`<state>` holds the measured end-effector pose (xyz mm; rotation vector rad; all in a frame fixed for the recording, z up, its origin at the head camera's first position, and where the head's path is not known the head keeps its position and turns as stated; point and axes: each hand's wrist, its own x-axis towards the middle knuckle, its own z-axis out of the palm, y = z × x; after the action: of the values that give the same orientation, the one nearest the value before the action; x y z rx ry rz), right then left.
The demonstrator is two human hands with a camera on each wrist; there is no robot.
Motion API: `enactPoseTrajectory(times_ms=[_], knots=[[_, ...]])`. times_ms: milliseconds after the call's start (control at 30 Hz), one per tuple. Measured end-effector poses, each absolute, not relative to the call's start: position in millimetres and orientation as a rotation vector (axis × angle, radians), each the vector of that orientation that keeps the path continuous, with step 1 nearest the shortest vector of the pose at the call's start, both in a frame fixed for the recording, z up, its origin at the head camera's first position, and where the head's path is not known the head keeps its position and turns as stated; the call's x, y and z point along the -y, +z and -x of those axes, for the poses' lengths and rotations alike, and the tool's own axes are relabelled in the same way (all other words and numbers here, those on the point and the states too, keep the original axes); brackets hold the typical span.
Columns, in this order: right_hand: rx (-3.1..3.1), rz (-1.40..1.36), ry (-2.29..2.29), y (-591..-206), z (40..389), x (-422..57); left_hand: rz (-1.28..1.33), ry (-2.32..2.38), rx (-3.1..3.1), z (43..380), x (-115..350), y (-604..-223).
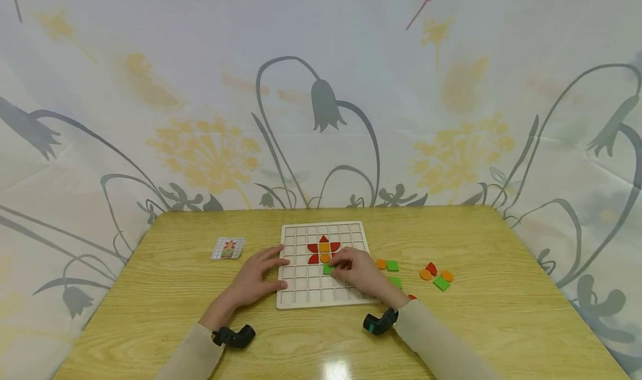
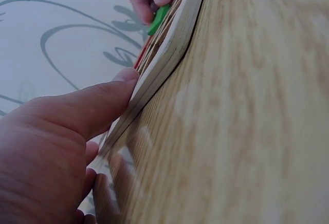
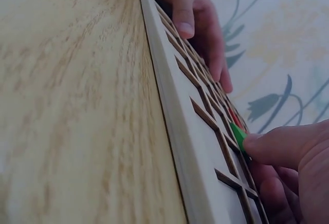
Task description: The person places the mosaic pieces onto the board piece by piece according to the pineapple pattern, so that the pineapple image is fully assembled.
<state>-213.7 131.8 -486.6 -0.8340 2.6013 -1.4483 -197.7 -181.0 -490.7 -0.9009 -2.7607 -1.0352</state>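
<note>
A square wooden grid board [image 1: 306, 291] lies on the table with red, orange and green pieces in its middle cells. My right hand [image 1: 358, 268] pinches a green square [image 1: 328, 269] between thumb and fingers, over a cell just below an orange circle [image 1: 325, 258]. In the right wrist view the green square [image 3: 238, 135] is tilted, one edge up out of the grid. My left hand [image 1: 256, 277] rests against the board's left edge, fingers spread, and its thumb [image 2: 110, 98] touches the rim. Around the orange square [image 1: 325, 247] sit several red pieces [image 1: 313, 259].
A small pattern card [image 1: 228, 248] lies left of the board. To the right are loose pieces: orange circles [image 1: 447, 276], green squares [image 1: 442, 283] and a red piece [image 1: 431, 268]. Another red piece [image 1: 412, 297] shows partly beside the right wrist. A patterned curtain [image 1: 321, 146] stands behind the table.
</note>
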Motion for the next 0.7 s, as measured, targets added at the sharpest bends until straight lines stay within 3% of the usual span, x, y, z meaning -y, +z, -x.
enactPoseTrajectory(times_ms=[700], knots=[[-2.543, 0.881, -1.464, -485.6, 210.0, -130.9, 0.903, -1.017, 2.776, 195.6, 180.1, -485.1]])
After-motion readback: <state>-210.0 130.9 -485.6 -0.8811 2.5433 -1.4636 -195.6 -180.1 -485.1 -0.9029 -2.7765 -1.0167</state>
